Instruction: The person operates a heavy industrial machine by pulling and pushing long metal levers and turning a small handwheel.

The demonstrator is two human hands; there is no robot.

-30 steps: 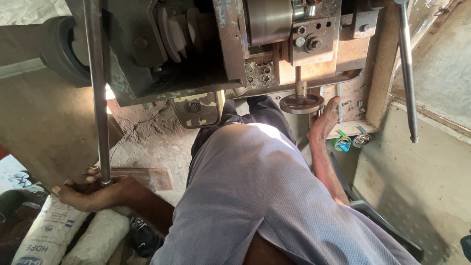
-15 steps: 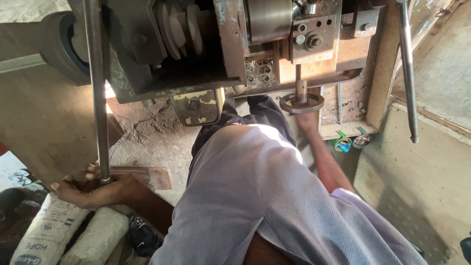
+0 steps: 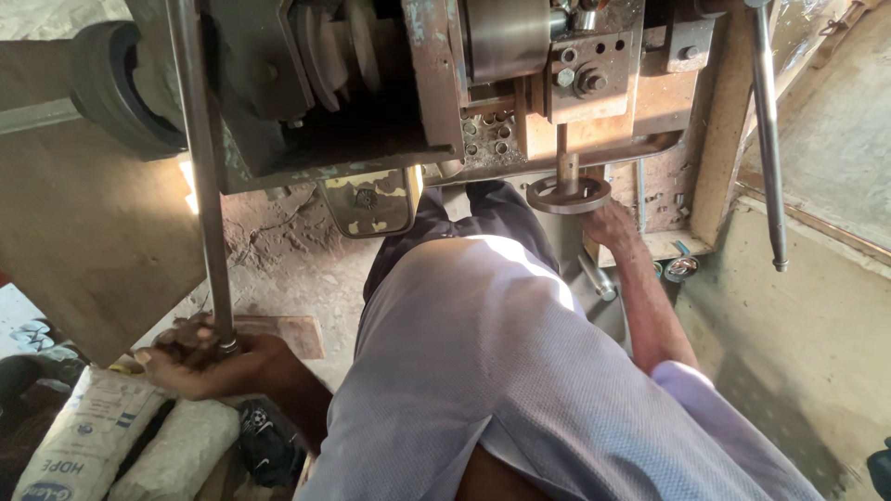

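- Your left hand (image 3: 209,357), lower left, has its fingers wrapped around the rod (image 3: 206,186).
- Your right hand (image 3: 608,225), upper centre, touches the handwheel (image 3: 568,195); finger state unclear.

Your right hand (image 3: 608,223) has risen from beside the green-handled items low by the wall to just under the small round handwheel (image 3: 568,195), fingers against its rim. Your view has shifted slightly leftward and closer to the machine.

One head-worn view looks steeply down, close over the machine (image 3: 445,93).
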